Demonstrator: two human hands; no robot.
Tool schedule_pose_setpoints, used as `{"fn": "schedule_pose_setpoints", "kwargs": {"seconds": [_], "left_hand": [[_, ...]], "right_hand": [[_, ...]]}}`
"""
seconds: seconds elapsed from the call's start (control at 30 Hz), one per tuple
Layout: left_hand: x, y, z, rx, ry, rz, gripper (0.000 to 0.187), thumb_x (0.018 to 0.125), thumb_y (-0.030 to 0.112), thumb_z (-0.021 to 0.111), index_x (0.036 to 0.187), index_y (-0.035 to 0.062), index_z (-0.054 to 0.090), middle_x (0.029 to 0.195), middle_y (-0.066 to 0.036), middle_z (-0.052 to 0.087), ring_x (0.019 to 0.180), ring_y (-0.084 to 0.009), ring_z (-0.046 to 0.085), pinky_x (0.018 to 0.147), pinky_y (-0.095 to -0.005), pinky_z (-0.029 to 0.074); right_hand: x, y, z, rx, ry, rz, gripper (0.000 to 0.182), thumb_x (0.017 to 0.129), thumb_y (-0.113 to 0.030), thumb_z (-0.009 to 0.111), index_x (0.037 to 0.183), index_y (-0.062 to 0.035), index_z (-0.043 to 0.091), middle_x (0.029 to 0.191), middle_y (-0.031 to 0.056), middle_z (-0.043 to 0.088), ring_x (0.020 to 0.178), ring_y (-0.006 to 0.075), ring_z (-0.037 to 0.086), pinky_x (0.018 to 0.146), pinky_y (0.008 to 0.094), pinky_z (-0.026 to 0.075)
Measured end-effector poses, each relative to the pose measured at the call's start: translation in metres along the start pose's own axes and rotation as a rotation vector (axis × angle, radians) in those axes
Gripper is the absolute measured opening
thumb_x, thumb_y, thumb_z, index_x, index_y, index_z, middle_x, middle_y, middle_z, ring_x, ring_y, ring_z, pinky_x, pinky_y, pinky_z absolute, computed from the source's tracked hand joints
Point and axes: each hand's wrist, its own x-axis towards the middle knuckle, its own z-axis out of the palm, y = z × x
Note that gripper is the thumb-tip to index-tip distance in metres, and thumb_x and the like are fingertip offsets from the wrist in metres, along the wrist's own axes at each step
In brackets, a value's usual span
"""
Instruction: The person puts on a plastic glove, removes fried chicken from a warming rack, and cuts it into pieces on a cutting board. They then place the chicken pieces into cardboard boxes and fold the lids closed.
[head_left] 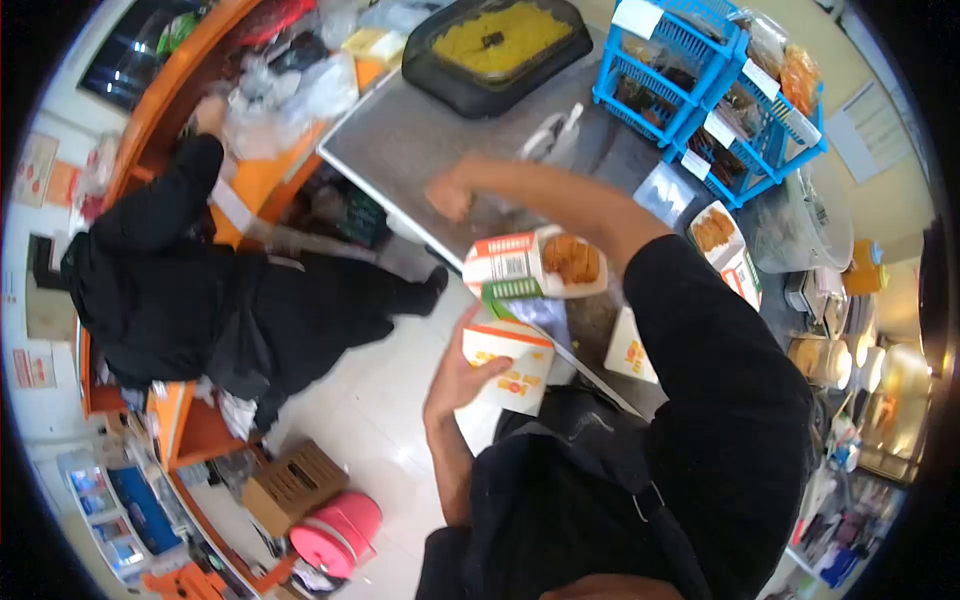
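Observation:
My left hand (465, 375) holds a white box with orange print (508, 370), its thumb across the printed face. Beyond it, at the counter's edge, stands an open box (500, 262) holding browned fried pieces (572, 262). My right hand (452, 195) is over the grey counter (385, 145), the forearm reaching across above the open box; its fingers are blurred. Another box of fried pieces (714, 232) lies right of my right arm. A further white box (630, 348) is partly hidden by my right sleeve.
A black tray of yellow food (498, 42) sits at the counter's far end, near blue baskets (650, 75) and a clear tub (800, 220). At left a person in black (200, 300) leans over an orange counter. A cardboard box (295, 488) and pink bucket (338, 530) are on the floor.

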Motion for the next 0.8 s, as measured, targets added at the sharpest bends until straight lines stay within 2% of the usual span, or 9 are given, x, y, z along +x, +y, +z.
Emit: {"fn": "schedule_pose_setpoints", "kwargs": {"seconds": [0.07,0.1,0.17,0.3,0.37,0.47,0.6,0.73,0.8], "left_hand": [[-0.023,-0.002,0.005,-0.184,0.019,-0.02,0.09,0.076,0.002,0.08,0.149,0.0026,0.027,0.123,-0.011,0.06,0.11,-0.0156,0.057,0.094,-0.0308,0.048],[-0.036,0.009,0.006,-0.003,0.012,-0.062,0.091,0.073,0.002,0.082,0.148,0.0019,0.03,0.118,-0.011,0.063,0.106,-0.0141,0.059,0.093,-0.0306,0.049],[-0.052,0.035,0.016,-0.008,-0.006,-0.093,0.083,0.068,0.007,0.086,0.139,0.0006,0.045,0.109,-0.008,0.067,0.098,-0.0134,0.062,0.089,-0.0298,0.05],[-0.065,0.058,0.032,0.123,-0.188,0.061,0.074,0.061,0.015,0.091,0.125,0.0005,0.057,0.103,-0.007,0.069,0.093,-0.0131,0.064,0.084,-0.0285,0.051],[-0.061,0.07,0.046,0.19,-0.271,0.099,0.072,0.059,0.018,0.093,0.12,0.0007,0.058,0.101,-0.007,0.069,0.092,-0.0139,0.065,0.083,-0.0284,0.051],[-0.047,0.085,0.071,0.307,-0.372,0.114,0.071,0.058,0.02,0.093,0.117,0.0011,0.059,0.099,-0.009,0.07,0.09,-0.0161,0.067,0.082,-0.0289,0.051],[-0.046,0.098,0.099,0.456,-0.473,0.14,0.07,0.059,0.024,0.093,0.116,0.0009,0.059,0.097,-0.012,0.07,0.088,-0.0198,0.069,0.08,-0.0308,0.053],[-0.051,0.103,0.126,0.537,-0.557,0.178,0.07,0.059,0.027,0.092,0.115,0.0011,0.059,0.096,-0.013,0.07,0.087,-0.0241,0.07,0.078,-0.0329,0.053],[-0.053,0.106,0.142,0.535,-0.628,0.184,0.071,0.059,0.027,0.092,0.116,0.0014,0.059,0.096,-0.013,0.07,0.087,-0.0245,0.07,0.079,-0.0332,0.053]], "right_hand": [[-0.044,-0.026,-0.048,0.258,0.176,-0.283,0.019,0.072,-0.023,0.073,0.078,-0.0051,0.073,0.077,0.0099,0.072,0.072,0.0154,0.064,0.062,0.0376,0.049],[-0.074,-0.053,-0.052,0.212,0.278,-0.301,0.02,0.083,-0.021,0.063,0.081,-0.0023,0.072,0.077,0.0103,0.071,0.069,0.0185,0.064,0.064,0.0357,0.051],[-0.147,-0.117,-0.069,0.273,0.239,-0.266,0.025,0.087,-0.022,0.061,0.078,0.0,0.068,0.068,0.0062,0.066,0.061,0.0138,0.058,0.058,0.0319,0.045],[-0.263,-0.208,-0.009,0.766,0.19,-0.431,0.021,0.092,-0.016,0.063,0.082,0.0026,0.067,0.071,0.003,0.066,0.065,0.0069,0.055,0.059,0.0272,0.043],[-0.283,-0.227,0.035,0.762,0.232,-0.508,0.021,0.092,-0.017,0.063,0.083,0.0015,0.069,0.072,0.0022,0.067,0.064,0.0065,0.055,0.058,0.0271,0.043],[-0.314,-0.254,0.076,0.904,0.272,-0.48,0.021,0.088,-0.017,0.067,0.081,0.0022,0.069,0.066,0.0068,0.065,0.056,0.0133,0.057,0.054,0.031,0.043],[-0.345,-0.29,0.104,0.859,0.444,-0.299,0.023,0.086,-0.019,0.07,0.078,0.002,0.07,0.064,0.0088,0.066,0.053,0.0142,0.057,0.052,0.0321,0.042],[-0.381,-0.318,0.12,0.539,0.524,-0.045,0.028,0.085,-0.022,0.072,0.071,0.0014,0.069,0.057,0.008,0.063,0.047,0.0146,0.054,0.049,0.0324,0.042],[-0.395,-0.322,0.137,0.724,0.542,-0.051,0.027,0.085,-0.022,0.073,0.073,0.0013,0.07,0.057,0.007,0.063,0.048,0.0139,0.054,0.049,0.0321,0.042]]}}
